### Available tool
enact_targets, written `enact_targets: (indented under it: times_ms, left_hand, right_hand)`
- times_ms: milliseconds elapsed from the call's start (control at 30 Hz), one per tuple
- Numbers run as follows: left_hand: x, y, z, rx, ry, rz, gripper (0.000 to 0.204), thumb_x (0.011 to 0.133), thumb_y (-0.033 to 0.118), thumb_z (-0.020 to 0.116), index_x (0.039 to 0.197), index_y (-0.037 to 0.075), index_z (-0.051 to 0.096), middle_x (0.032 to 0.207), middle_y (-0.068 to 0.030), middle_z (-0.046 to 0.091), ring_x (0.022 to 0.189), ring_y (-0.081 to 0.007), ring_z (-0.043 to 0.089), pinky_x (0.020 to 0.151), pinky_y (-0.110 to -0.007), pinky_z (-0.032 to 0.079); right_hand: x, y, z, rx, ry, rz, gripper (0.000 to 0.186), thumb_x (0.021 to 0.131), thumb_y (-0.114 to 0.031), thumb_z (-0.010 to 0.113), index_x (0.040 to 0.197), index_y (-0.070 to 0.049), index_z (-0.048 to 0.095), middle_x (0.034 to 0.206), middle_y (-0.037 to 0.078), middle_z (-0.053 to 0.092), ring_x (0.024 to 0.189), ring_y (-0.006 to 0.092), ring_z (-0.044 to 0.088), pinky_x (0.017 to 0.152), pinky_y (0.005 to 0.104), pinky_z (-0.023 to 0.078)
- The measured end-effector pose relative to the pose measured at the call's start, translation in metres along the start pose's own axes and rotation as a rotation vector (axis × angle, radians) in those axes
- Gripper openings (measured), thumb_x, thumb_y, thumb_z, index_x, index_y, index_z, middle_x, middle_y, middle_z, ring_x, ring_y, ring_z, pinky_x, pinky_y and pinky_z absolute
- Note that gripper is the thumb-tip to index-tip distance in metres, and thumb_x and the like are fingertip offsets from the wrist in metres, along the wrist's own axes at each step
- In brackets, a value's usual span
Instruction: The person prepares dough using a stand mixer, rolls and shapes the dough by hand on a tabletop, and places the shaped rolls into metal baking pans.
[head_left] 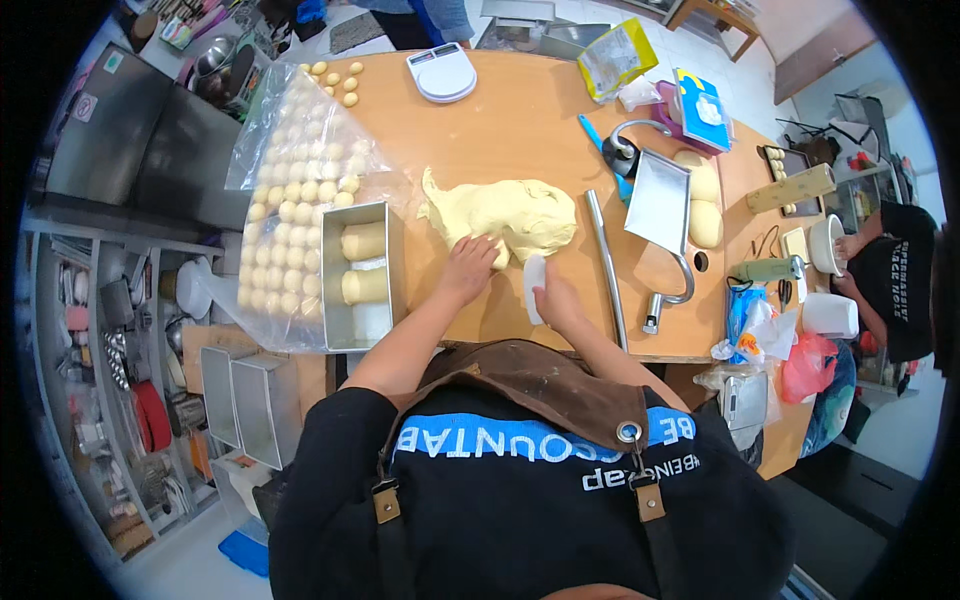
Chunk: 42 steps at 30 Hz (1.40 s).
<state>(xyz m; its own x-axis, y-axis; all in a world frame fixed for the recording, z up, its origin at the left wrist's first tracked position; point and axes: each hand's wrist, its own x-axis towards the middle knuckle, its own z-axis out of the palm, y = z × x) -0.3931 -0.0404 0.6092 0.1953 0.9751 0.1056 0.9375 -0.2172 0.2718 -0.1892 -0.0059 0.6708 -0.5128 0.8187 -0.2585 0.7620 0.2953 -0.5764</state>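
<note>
A large, uneven mass of pale yellow dough (540, 205) lies on the wooden table in front of me. My left hand (473, 265) is at its near edge, the fingers curled on a small lobe of it. In my right hand (558, 302) I grip a white dough scraper (533, 288), held upright just below the dough's near side. To the left of the dough stands a metal loaf pan (396, 290) with two dough rolls (364, 241) inside. Beyond it, many small dough balls (290, 230) lie in rows, mostly beneath a clear plastic sheet (240, 165).
A metal tube (605, 270) lies right of the scraper, beside a dough hook (675, 297) and a metal tray (658, 200). A white scale (441, 74) sits at the far side. At the right, another person (890, 280) holds a white bowl (823, 245).
</note>
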Motion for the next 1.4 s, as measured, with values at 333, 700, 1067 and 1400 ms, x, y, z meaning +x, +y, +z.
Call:
enact_targets:
  times_ms: [333,700,1067,1400]
  left_hand:
    - [0.045,0.018,-0.031,0.138,-0.229,-0.195,0.104,0.072,0.057,0.062,0.143,-0.004,0.017,0.153,-0.0165,0.010,0.142,-0.0316,0.004,0.113,-0.051,0.004]
    - [0.022,-0.011,-0.035,0.125,-0.321,-0.065,0.087,0.083,0.055,0.051,0.147,0.008,0.016,0.154,-0.0061,0.013,0.143,-0.0250,0.006,0.114,-0.052,0.002]
    - [0.051,0.006,-0.057,0.069,-0.248,-0.217,0.090,0.084,0.054,0.050,0.147,0.004,0.009,0.155,-0.0115,0.005,0.143,-0.0284,-0.001,0.111,-0.056,-0.003]
    - [0.047,-0.013,-0.051,0.121,-0.426,-0.209,0.085,0.087,0.053,0.042,0.147,0.005,0.007,0.155,-0.0110,0.001,0.143,-0.0270,-0.001,0.111,-0.055,-0.004]
  right_hand:
    - [0.074,-0.066,-0.026,-0.136,-0.051,0.060,0.032,0.082,-0.007,0.056,0.106,0.001,0.037,0.081,0.027,0.062,0.077,0.0432,0.062,0.065,0.0490,0.050]
    - [0.060,-0.043,0.010,-0.234,-0.094,0.112,0.032,0.084,-0.009,0.055,0.110,-0.002,0.037,0.084,0.026,0.063,0.080,0.0418,0.062,0.067,0.0493,0.049]
    - [0.077,-0.067,-0.035,-0.153,0.068,0.063,0.035,0.082,-0.008,0.057,0.109,0.001,0.036,0.079,0.026,0.062,0.076,0.0431,0.062,0.064,0.0490,0.050]
    - [0.123,-0.076,-0.017,-0.262,-0.159,0.081,0.040,0.076,-0.002,0.060,0.108,0.000,0.037,0.087,0.025,0.063,0.086,0.0390,0.063,0.069,0.0450,0.051]
